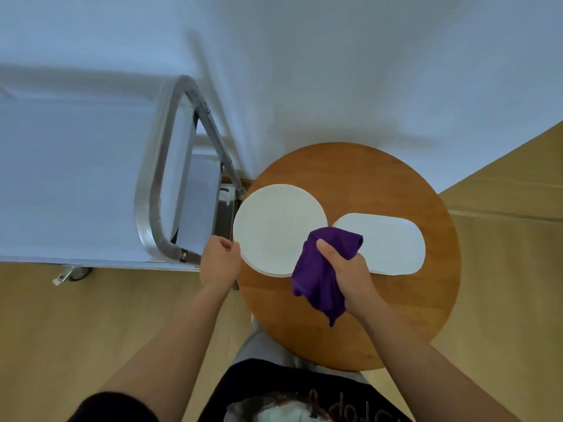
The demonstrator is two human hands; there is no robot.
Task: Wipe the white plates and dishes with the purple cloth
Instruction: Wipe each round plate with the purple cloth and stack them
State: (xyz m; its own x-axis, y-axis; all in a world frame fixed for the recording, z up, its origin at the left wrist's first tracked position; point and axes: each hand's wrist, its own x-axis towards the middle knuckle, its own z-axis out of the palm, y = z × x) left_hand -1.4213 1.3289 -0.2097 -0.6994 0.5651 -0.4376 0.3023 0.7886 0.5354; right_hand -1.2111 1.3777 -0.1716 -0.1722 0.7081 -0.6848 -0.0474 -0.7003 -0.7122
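I see the left hand [220,261] pinching the round plate's [275,228] rim; right hand [350,271] grasping the purple cloth [316,278] over the worktop [396,315], beside the oval dish [393,245].

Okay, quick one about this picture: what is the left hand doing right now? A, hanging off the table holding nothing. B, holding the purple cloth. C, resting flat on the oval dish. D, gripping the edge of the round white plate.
D: the left hand has its fingers on the near-left rim of the round white plate, while the right hand grips the purple cloth beside the oval dish.
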